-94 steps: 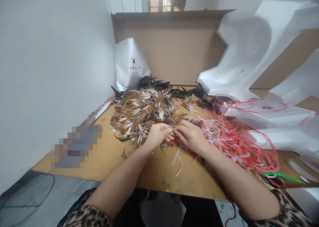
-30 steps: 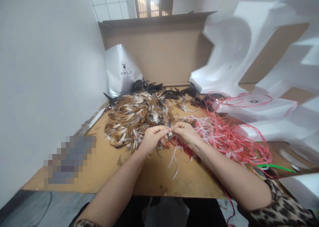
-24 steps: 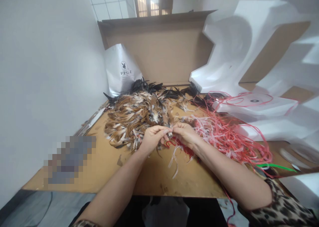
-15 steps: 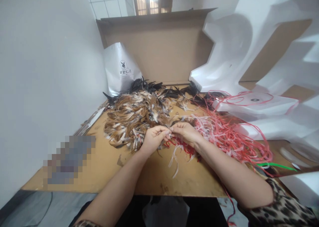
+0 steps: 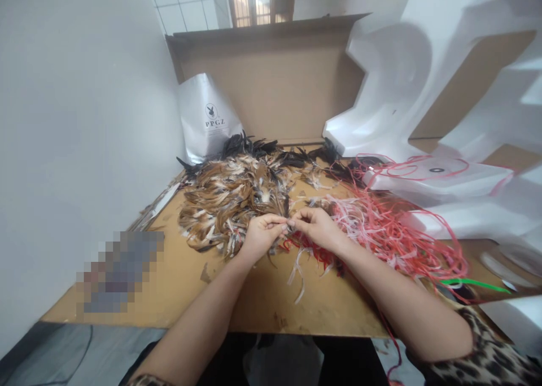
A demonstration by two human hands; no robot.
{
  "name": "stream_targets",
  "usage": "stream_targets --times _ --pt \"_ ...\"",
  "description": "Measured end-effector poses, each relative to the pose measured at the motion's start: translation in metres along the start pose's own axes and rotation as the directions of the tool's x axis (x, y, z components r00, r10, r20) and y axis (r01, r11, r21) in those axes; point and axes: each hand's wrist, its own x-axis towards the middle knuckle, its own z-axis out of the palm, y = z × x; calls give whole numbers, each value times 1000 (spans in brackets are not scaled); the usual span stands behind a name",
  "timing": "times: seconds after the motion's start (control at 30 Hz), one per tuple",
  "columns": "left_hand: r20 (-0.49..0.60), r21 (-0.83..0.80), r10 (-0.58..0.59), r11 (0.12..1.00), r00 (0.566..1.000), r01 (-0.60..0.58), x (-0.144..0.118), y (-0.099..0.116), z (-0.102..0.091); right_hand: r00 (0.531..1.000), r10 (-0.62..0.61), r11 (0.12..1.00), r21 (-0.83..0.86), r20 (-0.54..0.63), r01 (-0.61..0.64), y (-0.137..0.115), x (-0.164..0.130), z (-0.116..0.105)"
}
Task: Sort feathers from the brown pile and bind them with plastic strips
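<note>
At the near edge of the brown board table [image 5: 178,284], two bare forearms reach in from below, leopard-print sleeve at the right elbow. Left hand [image 5: 259,240] and right hand [image 5: 318,228] meet fingertip to fingertip above the board, both pinched shut on something small between them; what exactly, too small to tell, though it sits where feathers and strips overlap. Under and right of the hands, pale and red strips [image 5: 381,233] lie tangled, spreading right in loops; a few pale ends trail toward the near edge. A green strip [image 5: 474,283] lies at the far right edge. A blurred patch covers part of the board at left. Just beyond the hands, touching the left fingers, a heap of brown and white feathers [image 5: 228,197]; black feathers [image 5: 254,146] behind it. White foam packing pieces [image 5: 398,92] stand right, one slab under red loops. A white bag [image 5: 207,121] marked PPGZ leans at the back against a cardboard panel [image 5: 279,81]. White wall left; tiled wall and a barred window [image 5: 258,2] farthest.
</note>
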Motion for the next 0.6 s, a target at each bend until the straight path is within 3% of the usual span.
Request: stream_targets --times 0.23,0.4,0.6 --pt "40 231 238 943 970 -241 -1 -3 -3 998 -37 999 0 -53 37 -8 -3 5" --pt "32 119 52 991 998 -55 -1 4 -6 985 -164 980 109 -52 168 -6 1 -4" --pt "56 56 18 998 998 -21 1 8 -9 954 -300 951 -85 -9 298 -6 0 -8"
